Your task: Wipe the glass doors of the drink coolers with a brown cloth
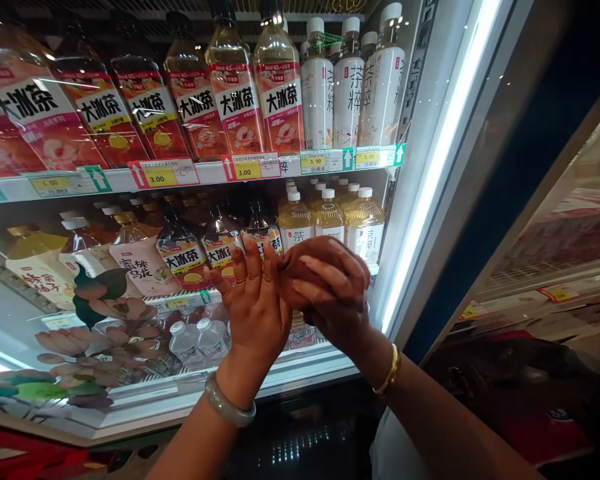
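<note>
The left hand (257,303) is raised in the middle of the view, with its fingers spread and pointing upward. The right hand (330,290) is just beside it and seems to touch its edge; the right fingers are bent inward, and I cannot tell if they pinch something. A pale stone bangle (229,401) is around the left wrist, and a golden bracelet (391,371) is around the right one. Nearest to the hands, and behind them, are the bottles of the lower shelf: the lemon iced tea bottles (184,257) with dark caps stand behind the left fingers, and the white-capped tea bottles (365,223) of yellowish drink stand behind the right hand. Farther to the left on this shelf is a peach oolong bottle (143,257) with a pale pink label. Below it, clear bottles (213,340) with white caps stand on the bottom level, and a picture of lotus flowers (123,308) covers a part of this side. On the upper shelf, big iced tea bottles (237,97) stand in a row, and at their right are white-labelled tea bottles (347,100). Price tags (163,175) run along the front edge, several of them showing 3.00. A bright light strip (443,153) goes along the right side of the refrigerated cabinet (325,373).
</note>
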A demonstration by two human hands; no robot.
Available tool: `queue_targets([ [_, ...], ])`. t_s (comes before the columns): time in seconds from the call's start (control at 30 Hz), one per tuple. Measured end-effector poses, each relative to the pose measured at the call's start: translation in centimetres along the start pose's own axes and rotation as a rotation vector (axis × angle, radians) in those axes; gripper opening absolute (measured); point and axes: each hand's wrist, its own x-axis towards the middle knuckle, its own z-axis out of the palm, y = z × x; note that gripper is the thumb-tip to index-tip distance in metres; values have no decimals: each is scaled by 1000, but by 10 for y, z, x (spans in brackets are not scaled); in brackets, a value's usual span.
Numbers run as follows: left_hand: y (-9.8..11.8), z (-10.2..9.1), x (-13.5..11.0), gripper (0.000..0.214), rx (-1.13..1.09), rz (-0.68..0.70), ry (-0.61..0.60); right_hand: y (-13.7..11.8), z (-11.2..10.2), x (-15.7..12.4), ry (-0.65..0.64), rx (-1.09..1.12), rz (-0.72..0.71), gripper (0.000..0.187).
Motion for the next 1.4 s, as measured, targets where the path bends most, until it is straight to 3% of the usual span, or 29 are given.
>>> queue_targets([
  [0.1, -3, -4, -1, 82, 20, -15, -2, 12, -3, 11, 88, -59, 87, 16],
  [0.2, -6, -5, -3, 83, 32, -14, -12, 7, 3, 12, 127, -92, 149, 20],
  [0.37, -13, -7, -7, 77, 35, 17, 12, -25, 19, -5, 14, 32, 64, 20],
  [0.5, -19, -12, -8, 78, 55, 22, 22, -25, 18, -3, -29, 44, 31, 22],
  [0.57, -22, -16, -8, 80, 72, 4, 11, -17, 16, 5, 23, 16, 55, 18],
  [0.7, -30, -22, -10, 83, 92, -13, 0, -16, 20, 13, 107, -29, 144, 27],
  [0.83, -37, -24, -14, 79, 90, 10, 7, -41, 31, 1, 4, 23, 70, 19],
  [0.97, -43, -26, -16, 76, 86, 4, 24, -51, 35, -4, -76, 74, -8, 24],
  [1.13, -49, -32, -20, 78, 122, -12, 2, -32, 31, 14, 42, 22, 27, 23],
  [1.23, -54, -35, -23, 79, 147, -1, -1, -38, 34, 14, 54, 0, 75, 27],
  [1.33, -57, -37, -24, 76, 153, 6, 6, -56, 41, 0, -38, 46, 26, 18],
  [1.4, -60, -39, -24, 74, 143, -3, 12, -65, 45, -8, -104, 89, -28, 23],
])
